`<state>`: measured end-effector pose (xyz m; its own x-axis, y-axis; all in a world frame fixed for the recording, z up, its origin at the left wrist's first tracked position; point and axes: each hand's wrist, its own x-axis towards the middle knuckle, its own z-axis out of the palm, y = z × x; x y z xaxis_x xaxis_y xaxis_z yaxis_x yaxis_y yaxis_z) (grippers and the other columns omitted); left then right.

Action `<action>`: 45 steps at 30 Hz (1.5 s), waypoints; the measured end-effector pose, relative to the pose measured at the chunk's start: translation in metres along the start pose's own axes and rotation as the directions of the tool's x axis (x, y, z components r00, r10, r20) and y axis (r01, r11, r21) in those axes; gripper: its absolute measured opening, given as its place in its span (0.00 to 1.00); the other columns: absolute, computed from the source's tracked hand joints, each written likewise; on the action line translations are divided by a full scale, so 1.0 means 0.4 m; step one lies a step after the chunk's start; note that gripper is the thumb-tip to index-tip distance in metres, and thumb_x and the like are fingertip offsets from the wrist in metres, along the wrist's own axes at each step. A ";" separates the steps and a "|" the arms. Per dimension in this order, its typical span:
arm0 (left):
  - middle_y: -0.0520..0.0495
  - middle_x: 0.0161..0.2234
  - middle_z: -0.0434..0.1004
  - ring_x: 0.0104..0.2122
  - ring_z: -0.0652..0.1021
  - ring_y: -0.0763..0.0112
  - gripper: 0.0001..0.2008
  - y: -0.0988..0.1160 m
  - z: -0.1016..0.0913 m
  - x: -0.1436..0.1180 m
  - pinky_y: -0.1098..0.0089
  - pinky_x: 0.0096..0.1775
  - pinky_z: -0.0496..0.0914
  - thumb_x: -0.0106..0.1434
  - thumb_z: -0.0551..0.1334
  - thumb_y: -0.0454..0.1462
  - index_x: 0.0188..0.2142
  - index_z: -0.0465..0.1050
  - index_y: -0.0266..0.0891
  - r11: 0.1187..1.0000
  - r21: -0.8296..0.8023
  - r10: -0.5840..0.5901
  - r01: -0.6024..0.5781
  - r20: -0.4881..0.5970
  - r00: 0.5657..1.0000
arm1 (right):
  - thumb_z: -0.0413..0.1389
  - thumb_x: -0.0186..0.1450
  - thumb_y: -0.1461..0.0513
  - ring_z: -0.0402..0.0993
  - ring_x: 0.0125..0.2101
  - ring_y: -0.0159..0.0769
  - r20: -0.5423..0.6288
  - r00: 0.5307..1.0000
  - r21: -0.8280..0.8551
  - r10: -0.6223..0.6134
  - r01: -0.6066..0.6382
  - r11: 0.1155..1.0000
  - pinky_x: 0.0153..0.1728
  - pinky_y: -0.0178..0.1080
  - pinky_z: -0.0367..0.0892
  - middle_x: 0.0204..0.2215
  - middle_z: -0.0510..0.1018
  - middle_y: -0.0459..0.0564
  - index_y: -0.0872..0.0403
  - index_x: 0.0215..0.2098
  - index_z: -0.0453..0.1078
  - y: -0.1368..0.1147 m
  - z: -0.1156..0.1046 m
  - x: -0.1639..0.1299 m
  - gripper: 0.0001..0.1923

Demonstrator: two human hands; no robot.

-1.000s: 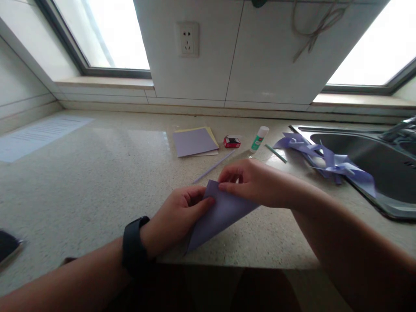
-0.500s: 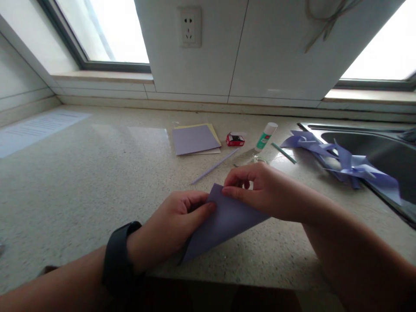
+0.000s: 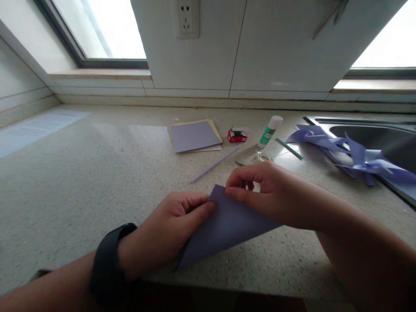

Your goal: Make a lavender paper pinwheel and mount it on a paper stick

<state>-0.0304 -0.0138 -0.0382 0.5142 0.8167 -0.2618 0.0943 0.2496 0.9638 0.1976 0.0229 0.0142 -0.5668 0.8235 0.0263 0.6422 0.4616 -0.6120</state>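
A folded sheet of purple paper [image 3: 230, 225] is held between my two hands, just above the counter's front edge. My left hand [image 3: 182, 225] pinches its left edge between thumb and fingers. With thumb and index finger, my right hand [image 3: 260, 190] grips the upper edge near the top corner. Beyond my right hand lie scissors [image 3: 264, 157], partly hidden by it. A thin purple paper stick [image 3: 214, 164] rests on the counter ahead of the folded paper.
Purple and yellow paper sheets [image 3: 195, 136] lie stacked on the counter [image 3: 113, 173]. Right of them are a small red box [image 3: 237, 135], a standing glue stick [image 3: 271, 131] and a green stick [image 3: 290, 149]. Purple paper pinwheels [image 3: 357, 158] lie at the sink [image 3: 390, 138]. A printed sheet [image 3: 35, 128] is far left.
The view has shifted slightly, so objects at the right sit further right. Both hands keep nearly the same grip on the purple paper, and more of the scissors shows.
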 end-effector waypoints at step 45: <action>0.51 0.31 0.73 0.26 0.67 0.75 0.17 0.014 0.011 -0.007 0.75 0.26 0.60 0.69 0.61 0.49 0.40 0.81 0.39 1.000 0.008 -0.022 0.022 -0.017 1.000 | 0.56 0.68 0.57 0.72 0.25 0.30 0.017 1.000 0.020 -0.001 0.001 1.000 0.25 0.34 0.59 0.25 0.79 0.43 0.51 0.31 0.78 -0.005 0.002 0.006 0.11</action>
<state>-0.0273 -0.0169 -0.0319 0.4972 0.8200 -0.2835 0.1124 0.2632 0.9582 0.1946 0.0237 0.0150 -0.5763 0.8171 0.0139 0.6313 0.4559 -0.6274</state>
